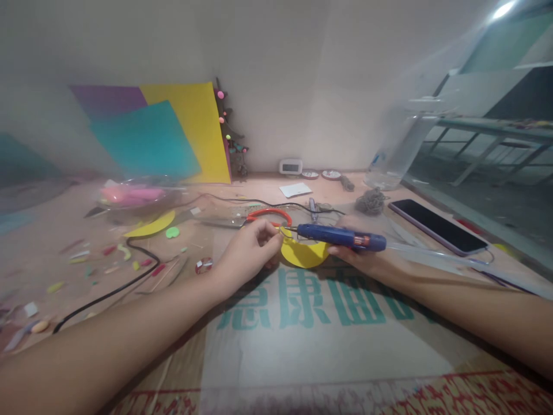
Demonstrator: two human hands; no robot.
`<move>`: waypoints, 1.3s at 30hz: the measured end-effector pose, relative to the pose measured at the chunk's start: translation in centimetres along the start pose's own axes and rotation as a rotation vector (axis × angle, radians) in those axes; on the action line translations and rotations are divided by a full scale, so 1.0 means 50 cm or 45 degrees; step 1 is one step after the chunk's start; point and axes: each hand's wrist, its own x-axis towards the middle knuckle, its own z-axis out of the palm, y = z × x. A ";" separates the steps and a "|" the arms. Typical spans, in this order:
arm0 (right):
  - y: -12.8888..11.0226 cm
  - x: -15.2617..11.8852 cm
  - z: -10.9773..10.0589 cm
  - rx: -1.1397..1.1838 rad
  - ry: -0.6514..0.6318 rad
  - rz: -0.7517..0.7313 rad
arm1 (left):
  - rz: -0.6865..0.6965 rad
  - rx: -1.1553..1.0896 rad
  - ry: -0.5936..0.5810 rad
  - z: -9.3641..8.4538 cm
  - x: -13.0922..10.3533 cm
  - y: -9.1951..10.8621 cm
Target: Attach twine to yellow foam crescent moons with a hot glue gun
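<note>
My left hand (254, 248) is closed, its thumb and fingertips pinching the left end of a yellow crescent-shaped piece (305, 255). My right hand (360, 259) is wrapped round a blue hot glue gun (341, 236), lying nearly level with its nozzle pointing left. The nozzle tip is at the crescent's left end, close to my left fingertips; whether it touches is too small to tell. My right thumb is beside the crescent's right end. Just behind my left hand lie scissors with orange handles (270, 214), partly covered by the hand.
A black cord (142, 248) crosses the table's left side among small coloured scraps. Another yellow crescent (158, 223) lies there. Coloured sheets (147, 138) lean on the wall. At right are a phone (436, 226), a grey yarn ball (370, 201) and a clear plastic container (397, 153).
</note>
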 end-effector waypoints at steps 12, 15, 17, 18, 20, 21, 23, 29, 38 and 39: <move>-0.001 0.001 0.006 0.002 -0.098 0.212 | 0.025 0.079 -0.021 -0.001 -0.002 -0.005; -0.004 0.001 0.004 0.014 -0.104 0.206 | 0.030 0.101 -0.012 0.000 -0.003 -0.002; -0.003 0.001 0.005 0.010 -0.100 0.203 | 0.027 0.104 -0.008 0.000 -0.004 0.002; -0.002 0.001 0.006 0.005 -0.098 0.209 | 0.026 0.100 -0.007 0.001 -0.004 0.004; 0.001 -0.001 0.008 0.004 -0.112 0.220 | 0.025 0.097 -0.003 0.001 -0.004 0.008; 0.003 -0.002 0.010 0.012 -0.106 0.227 | 0.025 0.098 0.001 0.001 -0.004 0.008; 0.004 -0.004 0.011 0.036 -0.094 0.239 | 0.027 0.103 0.002 0.001 -0.004 0.009; -0.001 -0.001 0.004 0.007 -0.153 0.254 | 0.046 0.088 -0.005 0.001 -0.005 0.009; -0.016 0.003 -0.006 0.012 -0.144 0.235 | 0.056 0.059 -0.014 0.003 -0.005 0.009; -0.018 0.003 -0.008 0.010 -0.148 0.232 | 0.057 0.054 -0.016 0.002 -0.006 0.009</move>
